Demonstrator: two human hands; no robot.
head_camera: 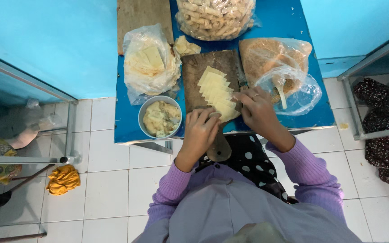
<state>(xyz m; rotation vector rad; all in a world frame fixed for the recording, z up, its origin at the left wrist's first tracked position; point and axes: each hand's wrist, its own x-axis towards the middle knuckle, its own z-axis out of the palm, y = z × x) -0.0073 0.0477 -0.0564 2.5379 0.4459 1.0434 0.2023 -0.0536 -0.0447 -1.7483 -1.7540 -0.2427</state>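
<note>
Table: one blue table (127, 121) in front of me, carrying everything I work with
Bags: three clear plastic bags; the finished rolls (214, 15) fill the far one, round wrappers (151, 67) the left one, crumbs (271, 58) with a pale spoon the right one
Boards: two wooden boards; the cutting board (205, 67) I work on, and a longer plank (142, 15) at the far left
Bowl: one grey bowl of filling (160, 118), just left of my board, about full as far as I can judge
Wrapper squares: a fanned row of pale squares (217, 90) on the board, about seven, overlapping so I cannot count exactly
Left hand: my left hand (201, 130), fingers curled down onto the nearest square at the board's near end
Right hand: my right hand (257, 110), fingertips pinching the same square's right edge
Progress: many rolls bagged, row laid out but unfilled, so plenty left, I judge
</note>
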